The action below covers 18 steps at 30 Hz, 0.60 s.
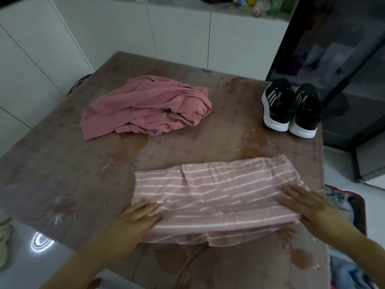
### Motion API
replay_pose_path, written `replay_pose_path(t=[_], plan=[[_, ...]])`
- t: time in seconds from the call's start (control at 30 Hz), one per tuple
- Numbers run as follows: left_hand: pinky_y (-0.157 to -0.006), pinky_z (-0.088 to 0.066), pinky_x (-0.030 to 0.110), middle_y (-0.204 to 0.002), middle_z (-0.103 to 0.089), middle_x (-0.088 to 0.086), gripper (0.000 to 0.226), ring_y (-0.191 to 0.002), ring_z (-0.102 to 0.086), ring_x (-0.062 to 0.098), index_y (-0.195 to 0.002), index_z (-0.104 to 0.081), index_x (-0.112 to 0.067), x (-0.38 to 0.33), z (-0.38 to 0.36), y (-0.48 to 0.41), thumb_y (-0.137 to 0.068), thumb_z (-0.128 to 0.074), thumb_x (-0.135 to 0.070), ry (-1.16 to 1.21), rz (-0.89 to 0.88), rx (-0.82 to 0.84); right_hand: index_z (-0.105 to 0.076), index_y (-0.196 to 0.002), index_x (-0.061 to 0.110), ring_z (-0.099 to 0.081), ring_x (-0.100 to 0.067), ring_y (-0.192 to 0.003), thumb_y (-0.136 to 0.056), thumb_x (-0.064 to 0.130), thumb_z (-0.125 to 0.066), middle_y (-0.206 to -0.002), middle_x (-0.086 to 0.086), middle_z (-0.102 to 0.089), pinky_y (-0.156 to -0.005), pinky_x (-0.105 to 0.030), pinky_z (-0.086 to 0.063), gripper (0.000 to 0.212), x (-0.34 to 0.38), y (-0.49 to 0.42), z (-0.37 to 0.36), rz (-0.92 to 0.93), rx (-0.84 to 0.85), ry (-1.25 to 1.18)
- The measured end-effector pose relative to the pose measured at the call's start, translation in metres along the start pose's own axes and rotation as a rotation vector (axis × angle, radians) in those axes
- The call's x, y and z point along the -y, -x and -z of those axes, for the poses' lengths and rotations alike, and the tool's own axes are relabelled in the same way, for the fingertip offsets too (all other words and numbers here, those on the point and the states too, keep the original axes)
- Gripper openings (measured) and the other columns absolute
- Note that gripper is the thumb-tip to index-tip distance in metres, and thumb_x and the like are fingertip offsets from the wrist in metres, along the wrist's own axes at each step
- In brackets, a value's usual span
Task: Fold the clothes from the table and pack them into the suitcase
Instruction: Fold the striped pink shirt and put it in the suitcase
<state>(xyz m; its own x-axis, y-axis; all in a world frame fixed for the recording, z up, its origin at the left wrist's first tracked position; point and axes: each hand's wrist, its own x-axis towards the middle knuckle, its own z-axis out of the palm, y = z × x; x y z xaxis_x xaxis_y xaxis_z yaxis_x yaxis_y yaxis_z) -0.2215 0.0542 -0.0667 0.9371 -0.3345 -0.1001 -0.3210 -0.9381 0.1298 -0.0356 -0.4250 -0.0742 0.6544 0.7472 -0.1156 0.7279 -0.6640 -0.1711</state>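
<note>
Head view: the left hand [135,220] lies with straight, spread fingers on the left end of the striped cloth [218,197], and the right hand [306,207] lies flat, fingers stretched out, on its right end. Neither hand curls round the fabric, though both are somewhat blurred. The cloth is a pink piece with thin white stripes, folded into a long band on the near right part of the table [62,174]. Its long axis runs left to right, with the right end angled a little farther away, and the stripes run along that same axis. Folded layers show stacked along its near edge. Its right end comes close to the table's right edge, while its near edge sits back from the table's near edge with bare cover between. To the left of the cloth the table is bare out to its left edge. Farther back, left of centre, a plain pink garment [145,107] lies crumpled, well apart from the striped cloth, with a bare strip between them. A pair of black shoes [291,109] with white soles stands side by side at the far right corner. Just beyond the table's right edge, lower down, the red-rimmed suitcase [361,209] lies open, partly hidden by the right forearm, with fabric visible inside.
</note>
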Motion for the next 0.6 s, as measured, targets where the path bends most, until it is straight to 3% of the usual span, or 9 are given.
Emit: replay_pose_path(t=[0.03,0.1,0.2,0.27,0.33,0.43,0.5,0.6], plan=[[-0.102,-0.034,0.035,-0.132,-0.058,-0.005,0.044,-0.122,-0.054,0.019,-0.128,-0.049,-0.032,-0.007,-0.009,0.005,-0.085,-0.040,-0.036,-0.020,0.020,0.039,-0.025,-0.146,0.041,-0.014,-0.008,-0.145,-0.096,0.043,-0.027,-0.154,0.011,-0.026,-0.112,-0.030,-0.014,0.050,0.003,0.007,-0.008,0.006,0.034,0.026],[-0.107,-0.024,0.042,-0.126,-0.063,-0.001,0.047,-0.118,-0.058,0.025,-0.122,-0.056,-0.032,-0.018,-0.023,0.011,-0.081,-0.043,-0.052,-0.052,0.080,0.120,-0.033,-0.143,0.038,-0.008,-0.007,-0.146,-0.093,0.064,-0.019,-0.151,0.006,-0.034,-0.114,-0.037,-0.009,0.058,0.009,0.014,-0.020,-0.021,0.094,0.080],[-0.109,-0.019,0.044,-0.137,-0.054,0.001,0.062,-0.131,-0.040,0.027,-0.125,-0.060,-0.032,-0.039,-0.021,0.001,-0.084,-0.036,-0.073,0.001,0.192,0.129,-0.044,-0.133,0.035,-0.018,-0.012,-0.144,-0.085,0.077,-0.025,-0.145,-0.001,-0.044,-0.114,-0.050,-0.009,0.066,0.026,0.007,-0.014,-0.122,0.017,0.053],[-0.112,-0.017,0.048,-0.152,-0.034,-0.002,0.064,-0.142,-0.023,0.028,-0.141,-0.041,-0.037,-0.053,-0.015,-0.021,-0.089,-0.027,-0.071,0.034,0.266,0.037,-0.043,-0.133,0.035,-0.028,-0.021,-0.139,-0.089,0.073,-0.021,-0.147,-0.004,-0.042,-0.114,-0.054,-0.012,0.062,0.037,-0.012,-0.007,-0.190,-0.084,-0.007],[-0.110,-0.016,0.058,-0.159,-0.014,-0.005,0.066,-0.145,-0.009,0.032,-0.148,-0.019,-0.043,-0.064,-0.013,-0.049,-0.089,-0.019,-0.074,0.065,0.382,0.016,-0.029,-0.142,0.041,-0.017,-0.029,-0.144,-0.087,0.076,-0.014,-0.157,-0.003,-0.022,-0.114,-0.058,-0.009,0.067,0.047,-0.036,-0.002,-0.272,-0.093,0.008],[-0.106,-0.007,0.069,-0.159,0.004,-0.004,0.073,-0.144,0.005,0.038,-0.147,-0.011,-0.045,-0.062,-0.028,-0.080,-0.083,-0.008,-0.080,0.027,0.478,0.057,0.007,-0.142,0.055,0.012,-0.033,-0.145,-0.073,0.088,0.000,-0.157,0.005,0.013,-0.113,-0.061,0.001,0.077,0.050,-0.062,-0.018,-0.372,-0.014,0.080],[-0.105,-0.001,0.072,-0.160,0.002,-0.003,0.077,-0.144,0.007,0.040,-0.147,-0.012,-0.045,-0.053,-0.041,-0.085,-0.081,-0.007,-0.083,-0.001,0.513,0.092,0.010,-0.142,0.056,0.006,-0.038,-0.145,-0.068,0.092,0.000,-0.158,0.005,0.012,-0.111,-0.064,-0.008,0.084,0.049,-0.068,-0.031,-0.425,0.023,0.104],[-0.103,-0.007,0.073,-0.159,-0.013,-0.002,0.075,-0.144,-0.006,0.040,-0.147,-0.020,-0.044,-0.045,-0.054,-0.083,-0.083,-0.015,-0.082,-0.008,0.517,0.128,0.009,-0.144,0.052,0.000,-0.039,-0.145,-0.066,0.093,0.001,-0.159,0.004,0.008,-0.110,-0.065,-0.014,0.089,0.047,-0.070,-0.042,-0.468,0.072,0.119]])
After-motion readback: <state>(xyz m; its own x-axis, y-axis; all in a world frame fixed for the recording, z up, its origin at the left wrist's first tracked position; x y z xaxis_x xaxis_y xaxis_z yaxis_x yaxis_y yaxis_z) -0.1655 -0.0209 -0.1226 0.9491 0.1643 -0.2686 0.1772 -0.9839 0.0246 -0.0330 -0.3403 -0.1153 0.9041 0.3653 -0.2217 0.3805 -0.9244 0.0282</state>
